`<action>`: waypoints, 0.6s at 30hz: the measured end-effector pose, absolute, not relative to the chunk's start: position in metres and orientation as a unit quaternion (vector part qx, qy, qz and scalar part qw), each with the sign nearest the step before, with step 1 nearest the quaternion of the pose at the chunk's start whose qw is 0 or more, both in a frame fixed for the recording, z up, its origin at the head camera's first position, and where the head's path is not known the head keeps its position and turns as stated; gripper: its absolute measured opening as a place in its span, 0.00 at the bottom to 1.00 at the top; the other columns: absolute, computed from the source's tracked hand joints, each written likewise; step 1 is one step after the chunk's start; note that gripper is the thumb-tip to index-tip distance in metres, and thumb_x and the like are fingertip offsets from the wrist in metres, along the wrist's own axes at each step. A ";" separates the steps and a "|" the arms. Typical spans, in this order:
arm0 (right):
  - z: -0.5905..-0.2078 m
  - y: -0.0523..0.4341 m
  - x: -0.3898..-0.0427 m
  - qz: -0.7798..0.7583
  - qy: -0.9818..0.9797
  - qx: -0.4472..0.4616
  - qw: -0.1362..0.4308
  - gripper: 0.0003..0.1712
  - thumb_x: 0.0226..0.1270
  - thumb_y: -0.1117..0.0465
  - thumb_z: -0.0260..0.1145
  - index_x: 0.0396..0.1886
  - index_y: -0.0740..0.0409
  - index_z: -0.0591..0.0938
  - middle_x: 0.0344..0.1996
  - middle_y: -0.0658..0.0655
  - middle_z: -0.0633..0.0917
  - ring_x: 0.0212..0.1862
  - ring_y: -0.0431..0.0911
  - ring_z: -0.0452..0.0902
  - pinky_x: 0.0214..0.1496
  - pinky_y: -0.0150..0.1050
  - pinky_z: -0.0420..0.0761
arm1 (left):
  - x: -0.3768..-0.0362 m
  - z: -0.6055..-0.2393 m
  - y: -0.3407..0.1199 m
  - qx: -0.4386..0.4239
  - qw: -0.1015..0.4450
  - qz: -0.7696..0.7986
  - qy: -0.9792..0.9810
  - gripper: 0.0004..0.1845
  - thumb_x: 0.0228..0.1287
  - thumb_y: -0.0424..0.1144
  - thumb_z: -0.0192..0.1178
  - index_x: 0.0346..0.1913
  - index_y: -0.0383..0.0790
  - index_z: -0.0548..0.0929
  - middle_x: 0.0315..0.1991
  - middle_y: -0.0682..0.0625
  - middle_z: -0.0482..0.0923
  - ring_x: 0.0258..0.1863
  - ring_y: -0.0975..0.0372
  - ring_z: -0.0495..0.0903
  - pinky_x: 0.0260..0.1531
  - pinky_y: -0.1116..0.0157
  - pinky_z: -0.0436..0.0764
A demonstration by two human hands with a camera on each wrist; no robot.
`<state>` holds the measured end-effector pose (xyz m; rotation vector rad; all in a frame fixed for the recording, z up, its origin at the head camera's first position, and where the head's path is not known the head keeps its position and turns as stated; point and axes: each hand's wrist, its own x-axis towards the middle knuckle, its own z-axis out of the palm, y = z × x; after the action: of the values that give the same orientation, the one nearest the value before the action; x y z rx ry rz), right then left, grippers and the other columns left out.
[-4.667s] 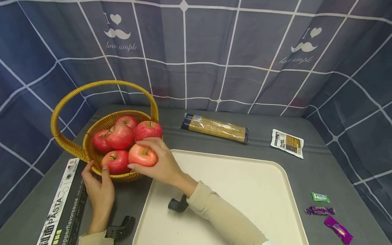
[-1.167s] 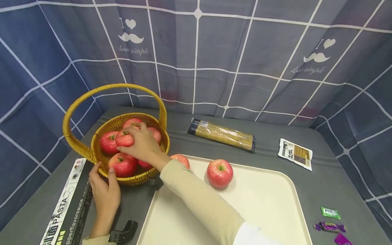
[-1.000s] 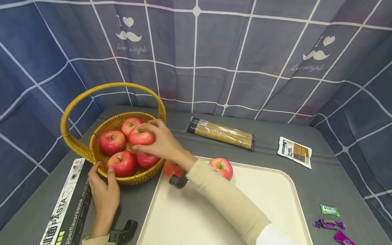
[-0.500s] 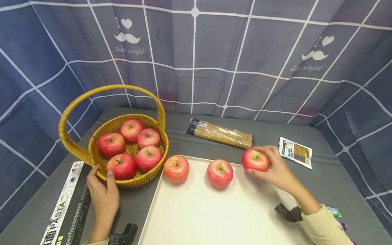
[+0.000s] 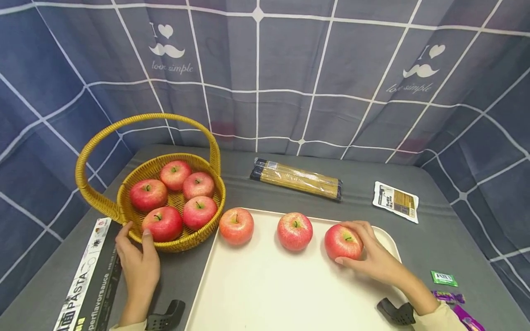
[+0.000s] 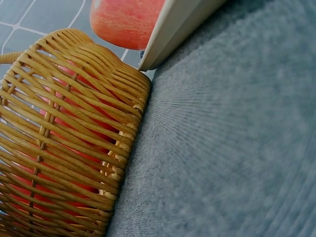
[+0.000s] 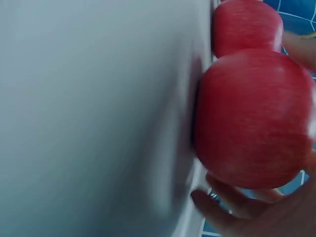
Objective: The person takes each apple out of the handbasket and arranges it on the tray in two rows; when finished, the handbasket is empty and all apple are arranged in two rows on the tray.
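A dark table (image 5: 414, 250) bears a cream tray (image 5: 269, 294), with a wicker basket (image 5: 186, 242) at the tray's ten o'clock. The left hand (image 5: 140, 266) grips the basket's rim at seven o'clock; the right hand (image 5: 374, 255) curls round a red apple (image 5: 341, 242) at the tray's one o'clock (contact with the tray is hard to tell). Two other apples (image 5: 295, 231) sit at eleven and twelve. Three wrapped sweets (image 5: 444, 278) lie beyond three o'clock.

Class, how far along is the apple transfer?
Looks done: two apples sit on the tray. In hand: the right hand grips a third apple toward the tray's right side. Probably remaining: five apples in the basket, whose rim the left hand touches.
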<state>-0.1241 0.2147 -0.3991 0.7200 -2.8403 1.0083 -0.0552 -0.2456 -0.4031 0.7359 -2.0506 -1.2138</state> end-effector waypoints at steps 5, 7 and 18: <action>-0.374 0.205 -0.135 0.341 -0.903 0.260 0.025 0.50 0.41 0.51 0.75 0.65 0.42 0.60 0.63 0.55 0.60 0.59 0.53 0.63 0.51 0.61 0.68 | -0.055 -0.403 -0.246 0.280 0.319 -0.461 -0.779 0.26 0.66 0.42 0.44 0.64 0.40 0.57 0.64 0.35 0.54 0.66 0.43 0.54 0.63 0.45 0.51; -0.357 0.191 -0.140 0.359 -0.894 0.267 0.037 0.50 0.41 0.53 0.75 0.66 0.41 0.60 0.64 0.54 0.59 0.63 0.53 0.59 0.53 0.63 0.65 | -0.055 -0.403 -0.246 0.281 0.318 -0.459 -0.780 0.25 0.65 0.42 0.44 0.64 0.40 0.57 0.64 0.35 0.54 0.66 0.43 0.54 0.63 0.46 0.51; -0.317 0.014 -0.169 0.373 -0.841 0.391 -0.025 0.42 0.54 0.42 0.65 0.67 0.39 0.58 0.64 0.46 0.63 0.66 0.41 0.58 0.63 0.43 0.66 | -0.055 -0.403 -0.247 0.275 0.319 -0.458 -0.783 0.26 0.65 0.42 0.44 0.64 0.39 0.56 0.64 0.35 0.54 0.66 0.43 0.53 0.64 0.45 0.50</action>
<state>-0.1693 0.0140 -0.3166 1.2497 -2.6846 1.1916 -0.0551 -0.2468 -0.4032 0.7227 -2.0602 -1.2040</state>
